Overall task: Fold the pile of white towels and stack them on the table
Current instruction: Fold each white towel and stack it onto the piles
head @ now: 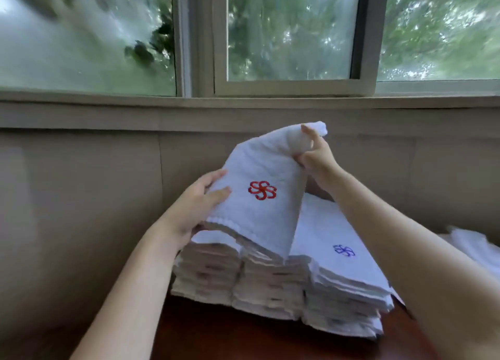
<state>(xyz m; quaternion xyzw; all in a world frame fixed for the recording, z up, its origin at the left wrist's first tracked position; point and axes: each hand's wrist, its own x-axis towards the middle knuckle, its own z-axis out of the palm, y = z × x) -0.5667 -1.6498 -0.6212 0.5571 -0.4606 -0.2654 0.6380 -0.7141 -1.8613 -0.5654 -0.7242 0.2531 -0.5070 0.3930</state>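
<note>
Head view — held-up towel (261, 170) hides part of the stack (270, 286).

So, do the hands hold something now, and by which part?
Yes, one white towel with a red mark. The left hand grips its lower left edge; the right hand grips its raised upper corner, above the stack of folded towels.

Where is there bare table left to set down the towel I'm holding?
Bare table shows only as the dark strip in front of the folded stacks, at the near edge. The stacks crowd the middle beneath the red-logo towel, and loose towels lie at the far right.
</note>
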